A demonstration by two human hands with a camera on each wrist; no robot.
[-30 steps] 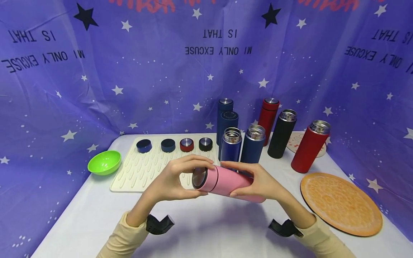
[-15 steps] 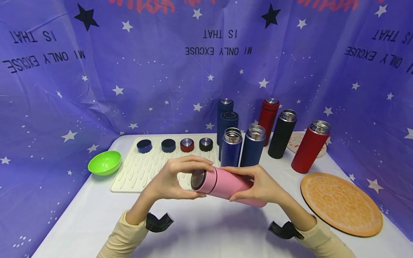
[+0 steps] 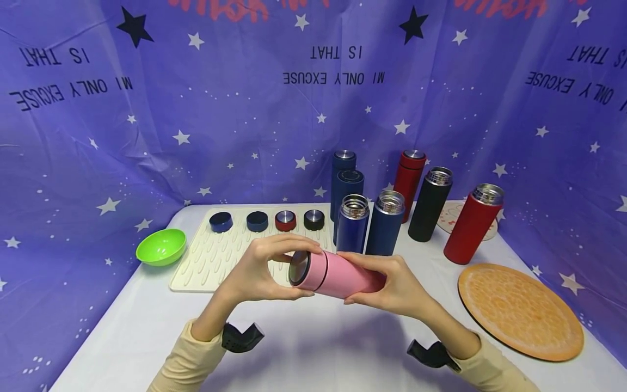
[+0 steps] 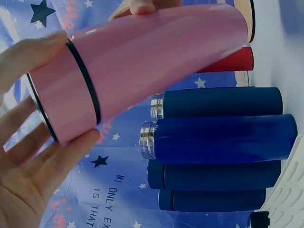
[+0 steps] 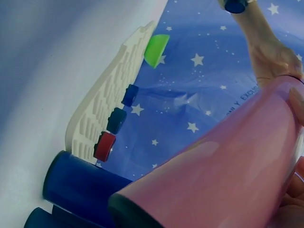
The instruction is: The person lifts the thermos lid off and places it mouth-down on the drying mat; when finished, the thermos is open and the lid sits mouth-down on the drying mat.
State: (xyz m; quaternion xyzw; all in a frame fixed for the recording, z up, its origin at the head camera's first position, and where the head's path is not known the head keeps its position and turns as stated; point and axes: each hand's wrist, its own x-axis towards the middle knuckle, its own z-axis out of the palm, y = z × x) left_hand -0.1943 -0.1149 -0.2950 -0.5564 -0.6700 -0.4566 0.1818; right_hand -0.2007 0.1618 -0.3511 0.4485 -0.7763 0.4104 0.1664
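Note:
A pink thermos bottle (image 3: 345,276) is held tilted above the front of the table, its lidded end toward the left. My left hand (image 3: 259,272) grips the pink lid (image 4: 64,97) between thumb and fingers; a dark ring marks where lid and body meet. Around the bottle's body my right hand (image 3: 392,283) is curled, fingers above and thumb below in the head view. Behind the hands stand an uncapped shiny blue bottle (image 3: 352,226) and an uncapped dark blue bottle (image 3: 386,226). The right wrist view shows the pink bottle's dark base (image 5: 133,211).
A cream drying mat (image 3: 206,267) bears several bottle lids, including a red lid (image 3: 286,221). Left of it sits a green bowl (image 3: 161,247). Lidded blue bottles, a black bottle (image 3: 430,207) and red bottles (image 3: 472,226) stand behind; a round orange mat (image 3: 519,310) lies right.
The pink bottle's base end has swung slightly and is now more hidden behind the right hand, which sits a little lower. Both hands keep their hold; the lid remains against the body.

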